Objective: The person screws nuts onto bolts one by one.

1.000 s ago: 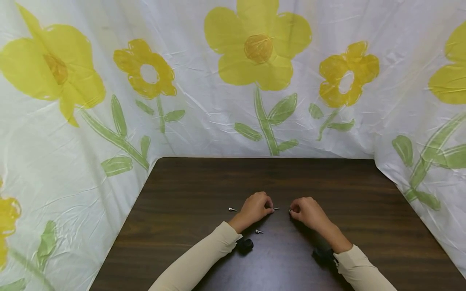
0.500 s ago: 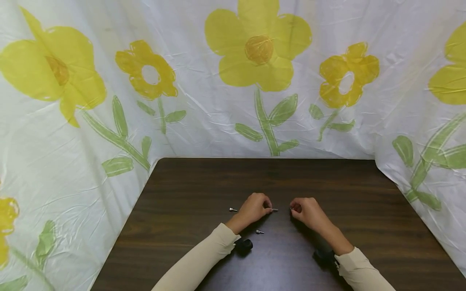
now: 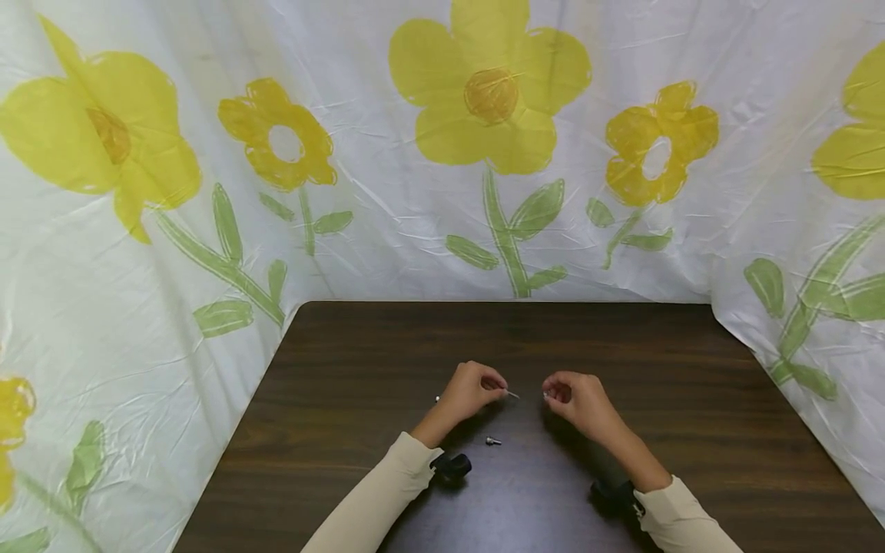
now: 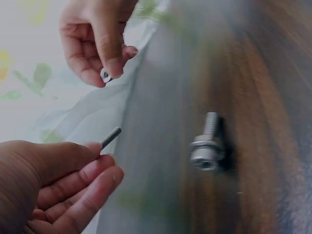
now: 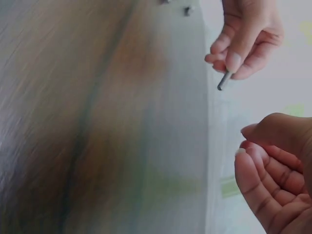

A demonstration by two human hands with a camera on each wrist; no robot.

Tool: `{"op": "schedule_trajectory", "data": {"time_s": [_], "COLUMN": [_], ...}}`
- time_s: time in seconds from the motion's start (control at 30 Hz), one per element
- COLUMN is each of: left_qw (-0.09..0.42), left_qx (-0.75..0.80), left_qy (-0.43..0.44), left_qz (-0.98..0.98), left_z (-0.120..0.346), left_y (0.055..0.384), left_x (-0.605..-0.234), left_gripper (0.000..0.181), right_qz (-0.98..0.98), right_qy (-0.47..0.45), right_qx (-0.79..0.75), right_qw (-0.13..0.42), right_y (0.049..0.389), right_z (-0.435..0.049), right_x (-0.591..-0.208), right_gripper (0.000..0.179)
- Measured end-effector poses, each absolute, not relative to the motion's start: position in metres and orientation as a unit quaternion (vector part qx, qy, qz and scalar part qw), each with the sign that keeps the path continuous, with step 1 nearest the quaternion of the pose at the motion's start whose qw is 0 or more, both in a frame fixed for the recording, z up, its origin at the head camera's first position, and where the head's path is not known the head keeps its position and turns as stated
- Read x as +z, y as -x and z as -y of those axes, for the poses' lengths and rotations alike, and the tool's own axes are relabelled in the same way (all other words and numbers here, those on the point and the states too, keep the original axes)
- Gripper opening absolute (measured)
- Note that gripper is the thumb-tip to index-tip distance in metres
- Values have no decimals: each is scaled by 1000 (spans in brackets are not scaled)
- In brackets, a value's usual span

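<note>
My left hand [image 3: 465,393] pinches a bolt [image 4: 111,137] between thumb and fingers. Its threaded end sticks out toward the other hand, while its head is hidden in the grip. Facing it across a small gap, my right hand [image 3: 582,399] holds a small ring-shaped metal nut [image 4: 106,75] at the tips of thumb and finger, its hole showing in the left wrist view. A socket-head bolt [image 3: 493,441] with a ring around its shank lies on the table between the forearms. Another bolt [image 3: 437,399] peeks out behind the left wrist, mostly covered.
The dark wood table [image 3: 387,338] extends under both hands to a far edge. Behind it hangs a white curtain [image 3: 387,230] with yellow flowers. Black wrist cameras sit below each hand.
My left hand has shifted slightly left, covering more of the bolt behind it, and the held bolt now tilts downward. My right hand has drifted slightly left with the nut.
</note>
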State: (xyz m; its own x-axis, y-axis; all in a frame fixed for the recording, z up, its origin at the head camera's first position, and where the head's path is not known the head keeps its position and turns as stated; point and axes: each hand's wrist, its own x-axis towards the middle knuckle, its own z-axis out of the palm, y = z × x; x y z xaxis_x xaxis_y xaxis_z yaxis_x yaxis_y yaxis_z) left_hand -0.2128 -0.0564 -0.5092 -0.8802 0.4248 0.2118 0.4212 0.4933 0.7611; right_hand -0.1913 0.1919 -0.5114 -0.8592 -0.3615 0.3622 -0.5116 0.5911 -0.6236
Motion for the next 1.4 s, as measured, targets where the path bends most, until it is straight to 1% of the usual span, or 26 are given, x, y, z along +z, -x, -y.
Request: {"op": "schedule_trajectory", "data": {"time_s": [0.1,0.17,0.33,0.5,0.73,0.87,1.07,1.3,1.4], "left_qw": [-3,-15,-64,-106,-157,-169,-186,-178,-176], "left_qx": [487,524,593,613,604,604,597,600,600], "left_qy": [-231,-228,-234,-251,-275,-290,-309,-301,-299], "left_qz": [-842,-820,-768,-742,-731,-723,-717,-720,-720], "left_z": [62,65,68,66,62,62,63,64,65], "left_y": [210,208,199,188,171,158,156,154,154], "left_x": [-504,-500,-487,-477,-456,-437,-432,-427,-425], "left_gripper": [4,6,9,9,8,7,7,7,8], "right_qz": [875,869,855,842,833,838,842,835,829], "right_qy": [-247,-245,-255,-281,-291,-288,-292,-307,-313], "right_qx": [400,411,426,425,429,424,415,418,421], "right_qw": [116,124,151,176,192,185,183,182,192], "right_y": [188,185,178,172,165,162,160,160,160], "right_z": [-188,-185,-177,-169,-158,-155,-151,-145,-144], "right_x": [-504,-498,-478,-460,-441,-437,-431,-427,-427], "right_gripper": [21,20,21,23,24,23,20,20,20]}}
